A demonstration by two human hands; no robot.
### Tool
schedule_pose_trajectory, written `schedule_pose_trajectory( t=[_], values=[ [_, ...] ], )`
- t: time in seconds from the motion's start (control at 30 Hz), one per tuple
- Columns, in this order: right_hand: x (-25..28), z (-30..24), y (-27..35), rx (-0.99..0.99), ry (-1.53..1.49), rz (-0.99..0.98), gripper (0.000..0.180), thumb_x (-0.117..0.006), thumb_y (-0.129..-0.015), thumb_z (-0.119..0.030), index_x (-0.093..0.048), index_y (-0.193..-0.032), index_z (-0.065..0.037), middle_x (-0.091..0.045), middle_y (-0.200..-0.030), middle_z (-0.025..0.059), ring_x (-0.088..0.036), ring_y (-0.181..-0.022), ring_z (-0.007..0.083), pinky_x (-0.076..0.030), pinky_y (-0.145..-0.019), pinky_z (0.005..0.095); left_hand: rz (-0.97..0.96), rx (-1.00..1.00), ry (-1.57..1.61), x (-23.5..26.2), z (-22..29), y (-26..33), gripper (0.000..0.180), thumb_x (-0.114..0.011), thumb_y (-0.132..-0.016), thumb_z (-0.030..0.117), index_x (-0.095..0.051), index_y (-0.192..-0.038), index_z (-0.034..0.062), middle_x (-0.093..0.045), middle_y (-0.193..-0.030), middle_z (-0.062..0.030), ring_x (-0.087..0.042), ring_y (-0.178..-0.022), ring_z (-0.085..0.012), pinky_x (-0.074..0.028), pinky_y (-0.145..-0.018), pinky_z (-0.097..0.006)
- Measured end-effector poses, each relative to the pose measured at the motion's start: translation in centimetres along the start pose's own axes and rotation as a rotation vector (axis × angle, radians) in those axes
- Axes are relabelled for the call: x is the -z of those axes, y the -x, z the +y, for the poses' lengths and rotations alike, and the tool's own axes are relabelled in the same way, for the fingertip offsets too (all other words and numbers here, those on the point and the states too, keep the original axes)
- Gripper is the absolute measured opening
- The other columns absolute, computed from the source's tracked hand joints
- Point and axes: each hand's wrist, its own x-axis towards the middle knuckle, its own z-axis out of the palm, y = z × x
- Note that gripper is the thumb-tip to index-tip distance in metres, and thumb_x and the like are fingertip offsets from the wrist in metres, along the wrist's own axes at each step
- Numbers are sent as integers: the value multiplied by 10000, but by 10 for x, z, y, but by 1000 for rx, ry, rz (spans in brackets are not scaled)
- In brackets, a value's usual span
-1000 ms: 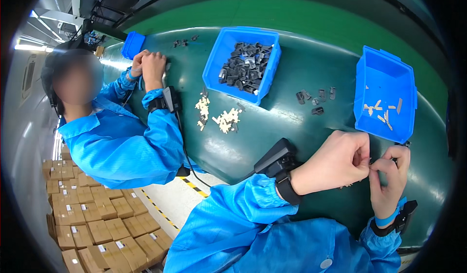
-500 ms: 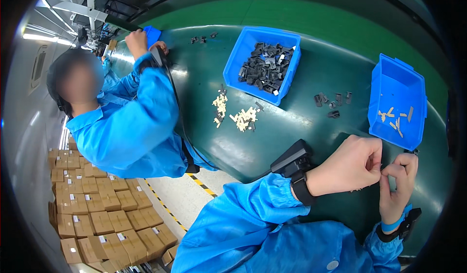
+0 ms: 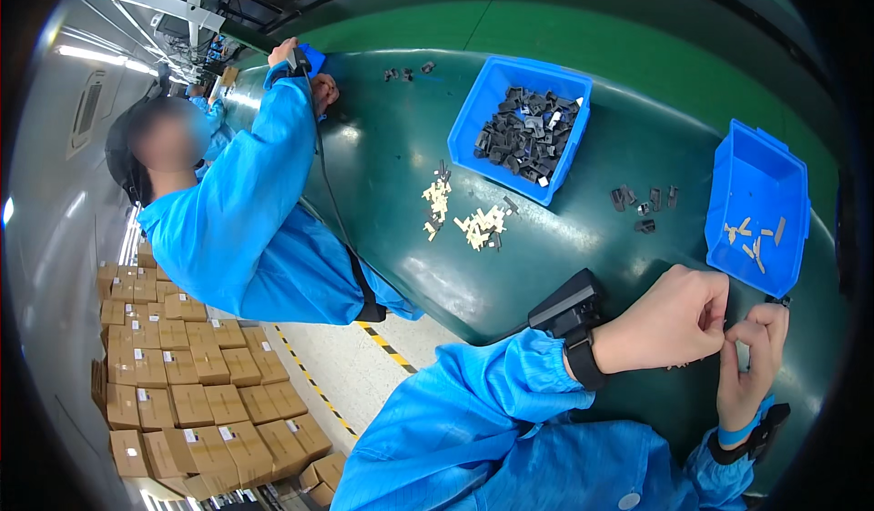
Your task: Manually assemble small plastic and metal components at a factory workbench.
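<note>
- So the left hand (image 3: 665, 320) is hanging over the glossy dark green tabletop (image 3: 564, 251), its fingers sitting curled in toward the thumb. Can't tell if they're clamping on anything, the tips are hiding too much.
- The right hand (image 3: 752, 358) is sitting just beside it, thumb and index finger bending toward each other in a kind of loop, tips right by the left hand's. Pinching something or not? Honestly can't tell.
- A few small pale stick-like pieces (image 3: 678, 365) are peeking out just below the left hand, mostly getting covered by it.
- Just beyond both hands, an open blue plastic bin (image 3: 757, 169) is holding a handful of thin pale strips (image 3: 780, 230).
- A little dark part (image 3: 780, 300) is sitting by that bin's near edge.
- Left of there, some loose small black plastic parts (image 3: 645, 226) are lying in a loose group.
- Further left, a second blue plastic bin (image 3: 472, 110) is holding a big heap of black parts (image 3: 523, 137), and two little piles of cream-coloured bits (image 3: 482, 227) are lying in front of it.
- Over on the left, a co-worker in a blue smock (image 3: 255, 224) is keeping one hand up by a small blue bin (image 3: 312, 59).
- Brown cardboard boxes (image 3: 191, 361) are sitting stacked behind.
</note>
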Motion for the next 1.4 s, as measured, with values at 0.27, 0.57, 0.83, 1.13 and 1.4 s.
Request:
schedule_pose_trajectory(
  t=[0.27, 0.57, 0.83, 1.13, 1.4],
  values=[
    [2, -2, 0, 1, -8, 5, 222, -600, -630, 65, -499, -789, -54, -406, -836, 99, -427, -804, 274, -351, -744, 361, -14, 9, 19, -1, -1, 0, 120, -632, -682, -26, -514, -678, -2, -566, -563, -73, -553, -500, -117, -414, -462, -256],
    [2, -2, -1, 6, -23, -1, 230, -620, -623, 65, -499, -777, -56, -411, -835, 93, -427, -804, 269, -347, -736, 354, -53, 58, 63, 2, 2, -1, 128, -628, -686, -28, -504, -686, 4, -565, -567, -59, -548, -497, -100, -412, -455, -246],
    [3, -3, -2, 6, -12, -14, 232, -622, -620, 64, -498, -776, -56, -412, -834, 94, -426, -811, 272, -350, -742, 356, -29, -14, 28, 2, 1, 0, 130, -622, -690, -29, -498, -685, 7, -561, -567, -49, -542, -504, -91, -409, -457, -242],
    [3, -1, 0, 10, -26, -11, 224, -618, -625, 59, -495, -777, -51, -404, -832, 97, -424, -805, 268, -351, -741, 353, -41, 8, 53, 0, -2, -1, 138, -624, -681, -40, -494, -684, 7, -565, -575, -59, -533, -501, -98, -402, -458, -247],
    [3, -2, -2, 12, -27, -7, 215, -610, -632, 56, -490, -776, -49, -403, -830, 100, -425, -799, 270, -349, -735, 350, -30, -6, 43, 0, -1, -1, 140, -623, -680, -40, -491, -678, 7, -568, -579, -61, -541, -508, -99, -402, -460, -246]
  ],
)
